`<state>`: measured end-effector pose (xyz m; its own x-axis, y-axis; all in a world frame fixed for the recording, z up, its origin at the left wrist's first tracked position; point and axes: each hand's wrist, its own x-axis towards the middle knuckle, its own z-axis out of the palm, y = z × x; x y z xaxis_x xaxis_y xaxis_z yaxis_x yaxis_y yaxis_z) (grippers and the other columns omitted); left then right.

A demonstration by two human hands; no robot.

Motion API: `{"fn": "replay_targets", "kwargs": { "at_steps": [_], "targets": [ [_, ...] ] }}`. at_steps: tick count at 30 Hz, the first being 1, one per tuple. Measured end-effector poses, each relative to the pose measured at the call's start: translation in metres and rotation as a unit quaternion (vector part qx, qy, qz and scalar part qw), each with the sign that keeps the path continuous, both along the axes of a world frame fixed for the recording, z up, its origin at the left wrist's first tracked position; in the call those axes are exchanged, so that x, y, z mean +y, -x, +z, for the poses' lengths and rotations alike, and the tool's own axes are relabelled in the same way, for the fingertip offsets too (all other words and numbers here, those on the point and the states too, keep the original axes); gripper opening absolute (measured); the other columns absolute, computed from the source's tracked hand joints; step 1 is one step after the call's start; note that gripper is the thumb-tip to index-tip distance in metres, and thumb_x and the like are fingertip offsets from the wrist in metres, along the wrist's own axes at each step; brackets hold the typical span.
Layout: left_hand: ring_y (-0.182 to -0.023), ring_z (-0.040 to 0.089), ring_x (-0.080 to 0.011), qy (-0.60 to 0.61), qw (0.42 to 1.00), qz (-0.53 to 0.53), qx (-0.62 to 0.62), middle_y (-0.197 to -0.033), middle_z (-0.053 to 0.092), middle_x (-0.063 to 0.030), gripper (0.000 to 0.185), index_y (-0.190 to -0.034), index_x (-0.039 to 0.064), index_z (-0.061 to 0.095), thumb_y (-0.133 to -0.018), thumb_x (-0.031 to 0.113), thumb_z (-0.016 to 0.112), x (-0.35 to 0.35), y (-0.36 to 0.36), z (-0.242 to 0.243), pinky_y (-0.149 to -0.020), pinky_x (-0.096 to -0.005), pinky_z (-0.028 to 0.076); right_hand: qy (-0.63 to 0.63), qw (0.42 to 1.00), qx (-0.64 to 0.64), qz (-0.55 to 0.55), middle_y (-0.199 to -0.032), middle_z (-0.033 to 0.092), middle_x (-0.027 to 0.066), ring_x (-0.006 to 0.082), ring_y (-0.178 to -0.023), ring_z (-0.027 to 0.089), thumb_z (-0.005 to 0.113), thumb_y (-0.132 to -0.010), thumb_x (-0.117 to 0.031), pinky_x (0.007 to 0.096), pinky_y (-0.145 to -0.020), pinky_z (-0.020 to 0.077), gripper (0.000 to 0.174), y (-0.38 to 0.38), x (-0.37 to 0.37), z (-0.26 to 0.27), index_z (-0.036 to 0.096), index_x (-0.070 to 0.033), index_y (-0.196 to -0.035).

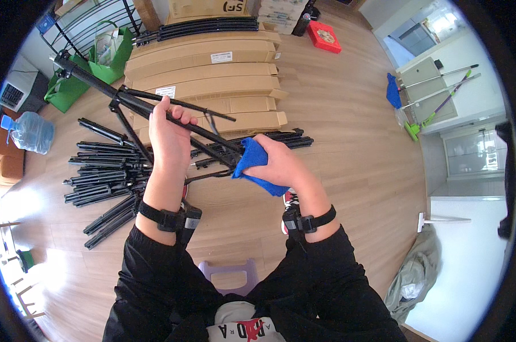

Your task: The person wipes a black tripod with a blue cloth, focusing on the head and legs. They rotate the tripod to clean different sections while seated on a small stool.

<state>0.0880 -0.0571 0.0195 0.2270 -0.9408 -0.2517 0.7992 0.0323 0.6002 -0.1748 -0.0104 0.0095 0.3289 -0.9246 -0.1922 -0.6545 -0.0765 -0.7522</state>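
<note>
A black metal tripod light stand [132, 101] slants through the air in front of me, its legs partly spread. My left hand [171, 130] grips it around the middle. A blue cloth [254, 159] is in my right hand [279, 160], pressed around the lower end of the stand. Which part lies inside the cloth is hidden. Below on the floor, at the left, lie several folded black stands [99, 171] in a fan, and more folded stands [283, 137] lie beyond my right hand.
Long cardboard boxes [206, 81] lie side by side ahead, with black stands [209, 28] behind them. Green bags [112, 60] and a large plastic water bottle [33, 132] are at the left. A red box [324, 37] lies at the far right. A lilac stool [232, 273] is beneath me.
</note>
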Motion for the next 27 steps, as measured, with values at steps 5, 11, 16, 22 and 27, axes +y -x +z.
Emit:
{"fn": "replay_targets", "kwargs": {
  "at_steps": [5,11,16,22,27],
  "targets": [
    [-0.070,0.038,-0.0155,0.018,1.000,-0.010,0.017,-0.077,0.039,0.0021,0.030,-0.092,0.017,0.046,-0.110,0.035,0.064,0.000,-0.009,0.008,-0.070,-0.0360,0.039,-0.100,0.979,-0.171,0.045,-0.112,0.081,0.0114,0.0214,-0.100,0.074,0.092,-0.091,-0.035,0.0380,-0.092,0.0600,0.055,0.016,-0.004,0.003,0.074,-0.002,-0.132],
    [-0.061,0.034,-0.0130,0.014,0.999,-0.024,0.020,-0.070,0.034,0.0041,0.030,-0.092,0.018,0.047,-0.110,0.038,0.061,0.003,-0.005,0.011,-0.060,-0.0332,0.033,-0.135,0.960,-0.236,0.062,-0.109,0.080,0.0039,0.0121,-0.099,0.070,0.080,-0.104,-0.021,0.0330,-0.093,0.0579,0.031,0.021,-0.002,0.002,0.076,-0.003,-0.129],
    [-0.056,0.031,-0.0104,0.028,0.999,-0.024,0.023,-0.066,0.032,0.0059,0.031,-0.091,0.018,0.048,-0.112,0.037,0.059,0.002,-0.001,0.012,-0.055,-0.0304,0.030,-0.149,0.956,-0.241,0.081,-0.111,0.080,0.0033,0.0117,-0.101,0.070,0.077,-0.106,-0.020,0.0327,-0.095,0.0574,0.029,0.024,-0.002,0.006,0.076,-0.003,-0.129],
    [-0.052,0.028,-0.0100,0.011,1.000,-0.016,0.001,-0.063,0.030,0.0068,0.032,-0.089,0.020,0.046,-0.111,0.039,0.060,0.003,-0.001,0.014,-0.052,-0.0301,0.027,-0.185,0.918,-0.345,0.069,-0.118,0.079,0.0025,0.0107,-0.107,0.071,0.073,-0.109,-0.016,0.0323,-0.099,0.0578,0.029,0.036,0.002,0.015,0.073,-0.002,-0.134],
    [-0.049,0.026,-0.0100,-0.004,0.998,-0.039,-0.040,-0.060,0.029,0.0067,0.038,-0.087,0.020,0.044,-0.114,0.044,0.057,0.005,0.003,0.019,-0.048,-0.0306,0.025,-0.155,0.870,-0.466,-0.043,-0.128,0.077,0.0032,0.0131,-0.116,0.071,0.066,-0.112,-0.012,0.0325,-0.105,0.0566,0.035,0.046,0.003,0.015,0.067,-0.003,-0.146]
  ]
}}
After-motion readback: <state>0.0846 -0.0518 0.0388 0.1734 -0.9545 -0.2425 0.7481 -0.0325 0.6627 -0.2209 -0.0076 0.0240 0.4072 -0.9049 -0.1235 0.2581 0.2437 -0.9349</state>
